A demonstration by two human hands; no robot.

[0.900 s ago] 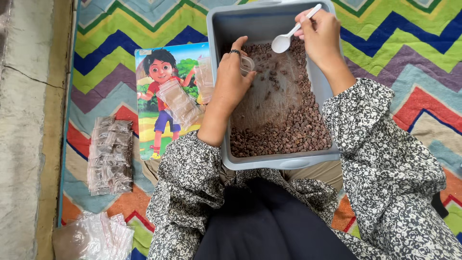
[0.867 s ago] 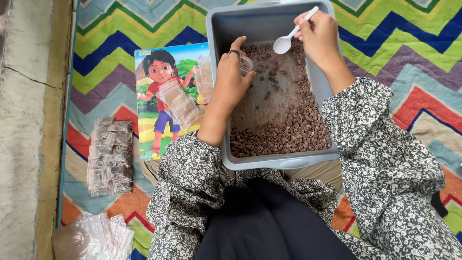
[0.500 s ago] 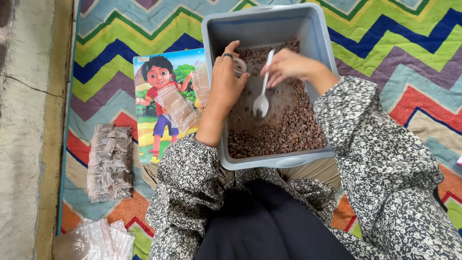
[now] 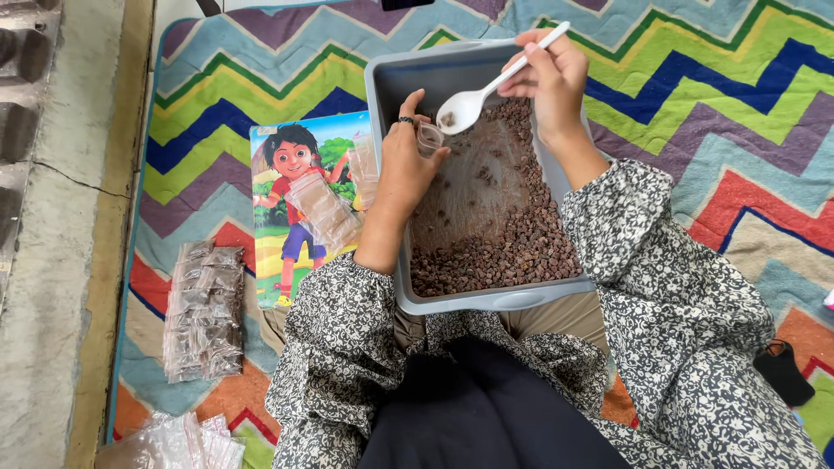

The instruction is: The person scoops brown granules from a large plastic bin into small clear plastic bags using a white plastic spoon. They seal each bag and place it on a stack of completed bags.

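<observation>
I pinch a small clear plastic bag [image 4: 428, 136] open in my left hand [image 4: 405, 170], over the grey plastic tub [image 4: 486, 300] of brown pellets so spills fall back in. My right hand [image 4: 551, 76] grips a white plastic spoon [image 4: 486, 89], loaded, bowl at the bag's mouth. Half a second ago the spoon was down in the pellets.

Half a second ago the right hand [image 4: 552, 82] has the white spoon [image 4: 473, 100] bowl-down in the brown pellets [image 4: 512, 243] near the middle of the grey tub [image 4: 486, 300]. Now the spoon is lifted to the tub's far end, a few pellets in its bowl, right beside the small clear bag [image 4: 428, 137] pinched open in the left hand [image 4: 408, 169].
</observation>
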